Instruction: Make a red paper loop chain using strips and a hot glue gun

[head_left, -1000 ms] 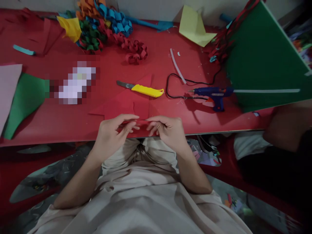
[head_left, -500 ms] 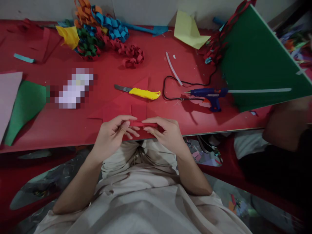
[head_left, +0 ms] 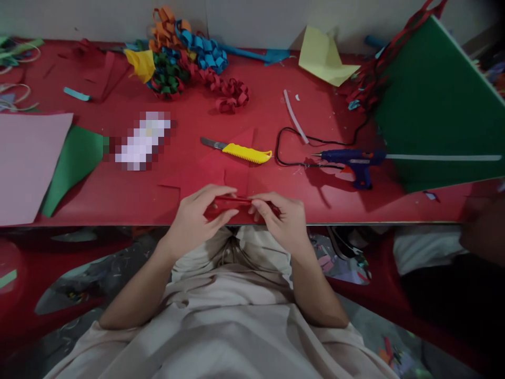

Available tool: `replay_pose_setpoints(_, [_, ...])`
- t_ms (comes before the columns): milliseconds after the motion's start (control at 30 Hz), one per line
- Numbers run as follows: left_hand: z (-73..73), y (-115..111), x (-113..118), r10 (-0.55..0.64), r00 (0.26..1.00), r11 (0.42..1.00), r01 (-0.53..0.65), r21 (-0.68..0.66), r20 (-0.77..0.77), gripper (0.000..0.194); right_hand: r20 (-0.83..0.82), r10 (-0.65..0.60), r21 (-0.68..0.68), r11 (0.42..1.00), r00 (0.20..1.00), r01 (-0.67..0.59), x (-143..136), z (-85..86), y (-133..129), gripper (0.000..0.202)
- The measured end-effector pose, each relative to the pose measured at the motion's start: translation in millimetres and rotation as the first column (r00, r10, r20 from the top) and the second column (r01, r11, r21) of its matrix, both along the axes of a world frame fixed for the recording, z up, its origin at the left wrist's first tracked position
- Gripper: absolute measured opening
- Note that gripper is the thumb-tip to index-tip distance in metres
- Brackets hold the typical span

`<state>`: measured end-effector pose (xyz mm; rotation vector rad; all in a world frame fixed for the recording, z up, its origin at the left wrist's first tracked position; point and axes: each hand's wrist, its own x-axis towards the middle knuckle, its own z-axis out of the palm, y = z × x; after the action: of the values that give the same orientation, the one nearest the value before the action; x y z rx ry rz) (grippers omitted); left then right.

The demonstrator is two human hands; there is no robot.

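Just above the table's front edge, a thin rolled piece of red paper (head_left: 235,201) lies level between my two hands. The right end is pinched between thumb and fingers of my right hand (head_left: 284,217). Around the left end curl the fingers of my left hand (head_left: 199,213), its thumb a little apart below the roll. Flat red paper (head_left: 201,176) rests on the table just beyond my hands. On top of that paper lies a yellow-handled utility knife (head_left: 246,152), blade out and pointing left.
A blue hot glue gun (head_left: 355,157) with a black cord lies right, near a leaning green board (head_left: 426,105). Curled paper chains (head_left: 189,58) sit at the back. Pink (head_left: 31,163) and green sheets (head_left: 74,163) lie left. A person's arm (head_left: 483,231) is at far right.
The view has turned left, so the table's things appear further right. My left thumb has moved down off the roll, and my right thumb has come up against it.
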<state>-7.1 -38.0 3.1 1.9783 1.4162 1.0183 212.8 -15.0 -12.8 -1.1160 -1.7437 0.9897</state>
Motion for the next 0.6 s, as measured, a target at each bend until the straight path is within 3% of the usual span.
replay_pose_setpoints(133, [-4.1,-3,10,0.072,0.996,0.996,-0.069,-0.058,0.051,0.019,0.111,0.027,0.15,0.988,0.993,-0.044,-6,-1.5,1,0.021])
replay_pose_setpoints(300, [-2.1,-4,6,0.046,0.997,0.999,-0.045,-0.021,0.058,0.012,0.271,-0.032,0.365,0.928,0.962,-0.072,-5,-6.5,3,0.017])
replay_pose_setpoints(467, [0.4,-9,3,0.049,0.999,0.999,-0.049,0.015,0.008,0.008,0.29,0.005,0.355,0.928,0.957,-0.113,-6,-8.5,3,0.017])
replay_pose_setpoints(600, [-3.5,-12,-2,0.022,0.994,0.998,-0.015,-0.068,0.104,0.015,0.243,0.015,0.394,0.912,0.97,-0.113,-5,-8.6,4,0.015])
